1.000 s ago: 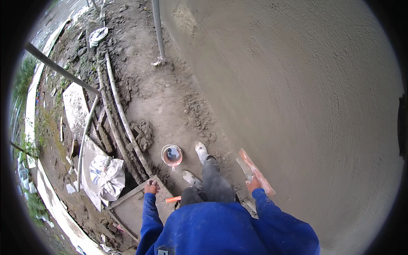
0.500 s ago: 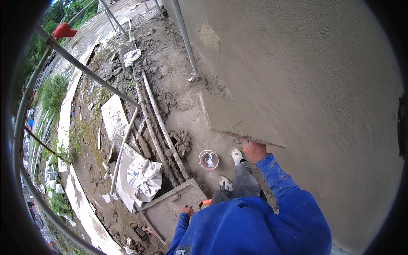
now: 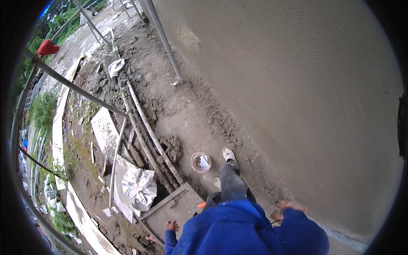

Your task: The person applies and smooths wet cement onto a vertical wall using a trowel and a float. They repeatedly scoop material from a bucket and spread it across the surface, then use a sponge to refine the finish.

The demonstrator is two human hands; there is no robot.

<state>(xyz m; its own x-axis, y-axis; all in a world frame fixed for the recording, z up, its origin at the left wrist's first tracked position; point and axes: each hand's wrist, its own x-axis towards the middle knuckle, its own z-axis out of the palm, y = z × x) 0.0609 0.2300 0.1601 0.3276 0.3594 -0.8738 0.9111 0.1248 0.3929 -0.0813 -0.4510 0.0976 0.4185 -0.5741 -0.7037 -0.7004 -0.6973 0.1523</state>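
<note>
Right hand (image 3: 287,207): blurred, low beside the near foot of the wall; we cannot tell how its fingers sit or whether they hold anything.
Left hand (image 3: 171,225): loosely half-curled near the mortar tray (image 3: 164,201), with nothing visible in it.
Right arm's shift: half a second ago we saw it reaching farther out, a flat float against the wall; now it is drawn in near our body. For the work, we judge, this means a break in contact on the stretch ahead.
Float: not clearly in view, so its place, direction and long axis escape us.
Plastered wall (image 3: 314,110): fills our right side, its grey face turned left; its base runs slantwise, far left to near right.
Orange handle (image 3: 201,205): just left of our thigh, partly hidden.
Bucket (image 3: 194,163): left of our right shoe (image 3: 228,154), pale reflections inside.
White sack (image 3: 140,187): crumpled, farther left, beyond the tray.
Long pipes (image 3: 152,138): lying side by side, pointing far left.
Steel pole (image 3: 163,40): standing at the far end, near the wall.
</note>
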